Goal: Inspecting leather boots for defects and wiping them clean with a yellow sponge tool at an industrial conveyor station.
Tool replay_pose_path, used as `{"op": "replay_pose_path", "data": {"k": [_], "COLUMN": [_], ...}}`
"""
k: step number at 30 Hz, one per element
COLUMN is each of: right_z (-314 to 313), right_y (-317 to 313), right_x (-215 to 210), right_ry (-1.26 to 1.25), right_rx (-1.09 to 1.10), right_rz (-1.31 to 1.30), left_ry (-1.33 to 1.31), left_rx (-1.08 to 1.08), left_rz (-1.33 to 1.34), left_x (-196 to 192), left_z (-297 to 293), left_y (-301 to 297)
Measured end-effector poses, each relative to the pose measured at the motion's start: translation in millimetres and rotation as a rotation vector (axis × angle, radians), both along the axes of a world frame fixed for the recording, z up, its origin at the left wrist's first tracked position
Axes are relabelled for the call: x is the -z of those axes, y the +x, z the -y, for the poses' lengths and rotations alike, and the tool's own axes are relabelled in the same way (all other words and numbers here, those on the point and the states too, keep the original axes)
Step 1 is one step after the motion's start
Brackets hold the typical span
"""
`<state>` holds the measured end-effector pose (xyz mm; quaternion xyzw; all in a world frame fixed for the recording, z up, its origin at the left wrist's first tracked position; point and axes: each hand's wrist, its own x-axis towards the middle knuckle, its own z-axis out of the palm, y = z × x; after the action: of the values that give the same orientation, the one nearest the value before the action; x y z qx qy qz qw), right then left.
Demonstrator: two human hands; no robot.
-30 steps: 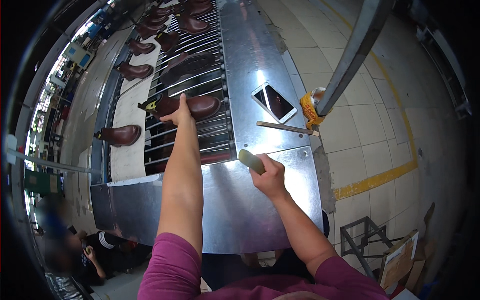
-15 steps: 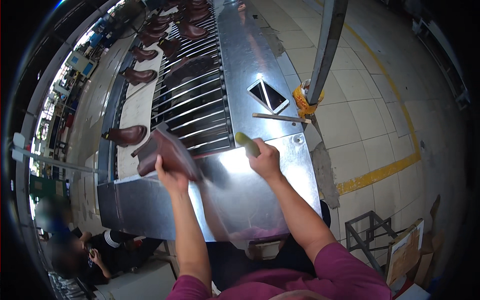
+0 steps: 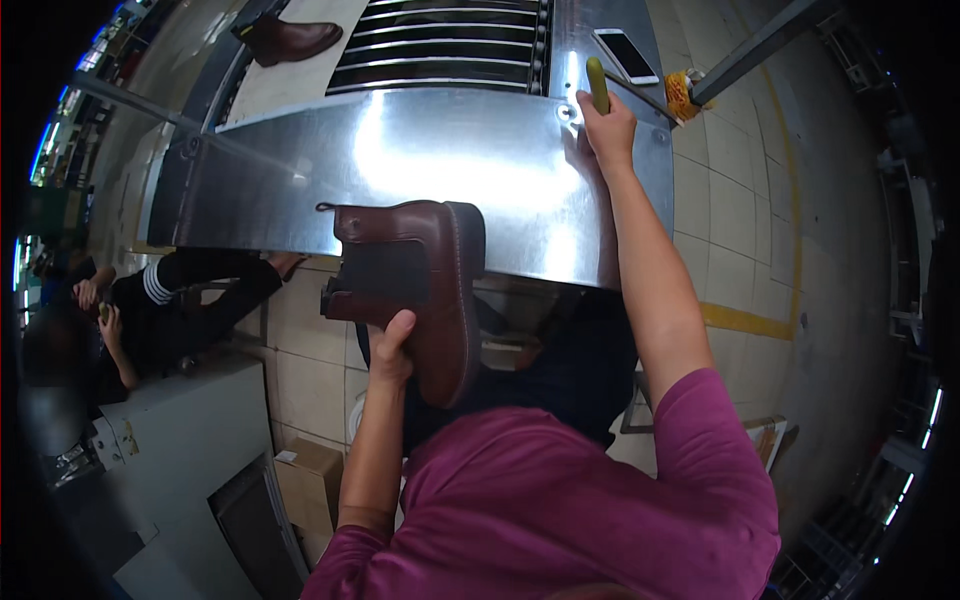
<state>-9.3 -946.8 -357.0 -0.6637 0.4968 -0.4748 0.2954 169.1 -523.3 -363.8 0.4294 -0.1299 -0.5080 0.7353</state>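
My left hand (image 3: 388, 350) is closed on a dark brown Chelsea boot (image 3: 445, 310) from below, its thumb lying against the boot's side. The boot is held on its side in front of my chest, over the near edge of the steel table (image 3: 270, 160). Its dark elastic panel shows, and the sole edge faces right. Farther off, my right hand (image 3: 610, 128) is at the table's right side, wrapped round a tool with a yellow-green handle (image 3: 598, 84). The tool's working end is hidden. A second brown boot (image 3: 290, 40) stands on the pale belt at the far left.
Metal rollers (image 3: 440, 45) run beyond the table. A white phone (image 3: 626, 56) lies at the far right, near a yellow bag (image 3: 682, 97) and a slanted metal post (image 3: 760, 45). At left sits another person (image 3: 200, 300), behind a grey cabinet (image 3: 190, 440) and a cardboard box (image 3: 308, 485).
The view has tilted toward my body. My left hand has drawn the boot nearer and turned it. The right hand keeps the green-handled tool, now close to the phone and table's right edge.
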Motion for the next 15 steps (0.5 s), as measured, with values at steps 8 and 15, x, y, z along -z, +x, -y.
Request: {"op": "replay_pose_path", "data": {"k": [8, 15], "right_z": [-25, -29], "right_y": [-6, -5], "right_x": [11, 12], "right_ry": [-0.032, -0.059], "right_rx": [0.051, 0.036], "right_rz": [0.084, 0.016], "left_ry": [0.240, 0.051], "left_rx": [0.230, 0.138], "left_rz": [0.958, 1.355], "left_x": [-21, -21], "left_z": [-24, -13], "left_y": [36, 13]}}
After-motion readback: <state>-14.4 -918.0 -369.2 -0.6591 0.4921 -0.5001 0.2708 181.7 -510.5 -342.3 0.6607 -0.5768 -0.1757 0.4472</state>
